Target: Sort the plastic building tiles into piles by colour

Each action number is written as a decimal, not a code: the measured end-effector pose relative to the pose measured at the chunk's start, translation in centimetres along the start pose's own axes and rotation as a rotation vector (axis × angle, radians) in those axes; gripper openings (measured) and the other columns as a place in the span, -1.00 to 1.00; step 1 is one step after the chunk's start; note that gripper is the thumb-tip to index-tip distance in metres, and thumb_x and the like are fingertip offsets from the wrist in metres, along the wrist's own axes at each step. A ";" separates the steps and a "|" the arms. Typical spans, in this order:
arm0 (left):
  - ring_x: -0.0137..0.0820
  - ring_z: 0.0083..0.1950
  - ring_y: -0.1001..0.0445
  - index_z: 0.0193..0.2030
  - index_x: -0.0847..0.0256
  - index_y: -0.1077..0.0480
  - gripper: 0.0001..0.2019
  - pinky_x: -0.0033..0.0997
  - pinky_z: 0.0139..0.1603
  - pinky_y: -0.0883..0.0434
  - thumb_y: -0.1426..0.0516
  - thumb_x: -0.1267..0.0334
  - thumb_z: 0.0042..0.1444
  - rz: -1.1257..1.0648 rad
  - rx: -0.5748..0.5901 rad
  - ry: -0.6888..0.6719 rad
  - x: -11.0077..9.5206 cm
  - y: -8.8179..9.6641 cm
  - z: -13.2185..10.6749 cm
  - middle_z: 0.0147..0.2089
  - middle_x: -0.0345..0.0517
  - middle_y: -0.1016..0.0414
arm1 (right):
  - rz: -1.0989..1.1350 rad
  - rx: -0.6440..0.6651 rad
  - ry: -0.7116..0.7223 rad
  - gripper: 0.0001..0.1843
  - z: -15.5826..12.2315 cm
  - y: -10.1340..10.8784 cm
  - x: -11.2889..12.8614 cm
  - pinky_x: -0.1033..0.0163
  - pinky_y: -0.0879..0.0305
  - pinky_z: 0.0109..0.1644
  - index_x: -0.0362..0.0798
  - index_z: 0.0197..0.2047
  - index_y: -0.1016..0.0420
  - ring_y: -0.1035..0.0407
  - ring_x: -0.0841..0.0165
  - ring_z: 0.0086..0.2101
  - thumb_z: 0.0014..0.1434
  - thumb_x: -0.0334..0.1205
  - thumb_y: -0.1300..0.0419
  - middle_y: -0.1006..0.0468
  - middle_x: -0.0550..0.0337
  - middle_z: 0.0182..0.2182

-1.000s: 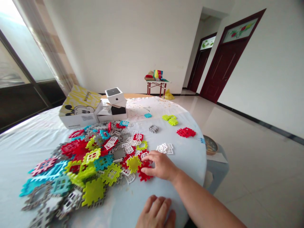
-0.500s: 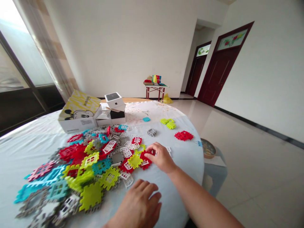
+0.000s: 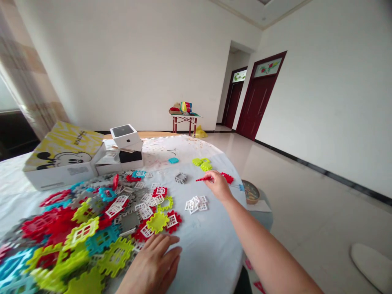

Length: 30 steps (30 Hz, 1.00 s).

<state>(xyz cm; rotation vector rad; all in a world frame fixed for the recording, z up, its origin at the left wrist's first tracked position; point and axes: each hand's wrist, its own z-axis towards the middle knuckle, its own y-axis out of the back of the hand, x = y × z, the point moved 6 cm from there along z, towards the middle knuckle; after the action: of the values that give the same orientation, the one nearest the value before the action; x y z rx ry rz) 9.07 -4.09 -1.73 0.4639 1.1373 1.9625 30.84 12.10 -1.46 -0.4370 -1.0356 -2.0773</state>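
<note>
My right hand [image 3: 218, 185] is closed on a thin red interlocking plastic tile [image 3: 202, 179], seen edge-on above the table. Just behind that hand lies a group of red tiles [image 3: 228, 177], partly hidden by it. My left hand [image 3: 154, 261] rests open, fingers loosely stretched, by the near right edge of a heap of mixed interlocking tiles. Close to its fingertips are a lime green tile [image 3: 157, 222] and a red tile with a white window insert [image 3: 173, 221]. Loose white window inserts [image 3: 196, 204] lie in a small cluster between the two hands.
Lime green tiles [image 3: 202, 163], a blue tile [image 3: 173, 160] and grey tiles [image 3: 181, 178] form separate groups. A yellow-and-white cartoon box [image 3: 64, 153] and a white phone box [image 3: 124, 135] stand at the back left. A stool with a round bowl [image 3: 250, 192] stands beside the table's right edge.
My right hand has moved from the heap's right edge away toward the red group, carrying a red tile. The view has turned right. My left hand stays near the heap.
</note>
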 end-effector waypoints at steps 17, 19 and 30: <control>-0.47 -0.17 -0.46 -0.10 0.06 -0.38 -0.73 -0.55 -0.16 -0.39 -0.12 0.17 0.02 0.185 -0.113 -0.008 4.0 1.9 -0.9 -0.16 -0.21 -0.51 | -0.392 -0.001 -0.250 -0.58 0.4 5.0 -11.2 0.22 -0.16 0.11 -0.09 -0.24 -0.49 -0.30 0.30 -0.06 -0.14 -0.57 0.01 -0.48 0.09 -0.16; -0.48 -0.19 -0.47 -0.09 0.06 -0.37 -0.72 -0.57 -0.19 -0.39 -0.13 0.16 0.01 0.191 -0.119 -0.012 4.1 1.8 -1.0 -0.17 -0.22 -0.52 | -0.415 0.003 -0.300 -0.60 0.3 5.2 -12.0 0.21 -0.16 0.10 -0.11 -0.19 -0.48 -0.31 0.28 -0.06 -0.09 -0.50 -0.01 -0.49 0.07 -0.15; -0.48 -0.19 -0.47 -0.14 0.05 -0.39 -0.76 -0.57 -0.20 -0.40 -0.14 0.17 0.01 0.159 -0.128 0.001 4.6 1.5 -1.4 -0.18 -0.24 -0.52 | -0.445 0.113 -0.439 -0.51 0.1 4.5 -13.1 0.19 -0.25 -0.03 -0.03 -0.03 -0.41 -0.37 0.24 -0.11 -0.07 -0.08 -0.22 -0.51 0.10 -0.13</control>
<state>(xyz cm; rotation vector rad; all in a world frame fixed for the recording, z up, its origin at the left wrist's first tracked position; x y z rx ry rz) 4.68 -1.69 -1.52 0.4980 0.9946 2.1586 42.78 16.78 -6.73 -0.6729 -1.6206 -2.3476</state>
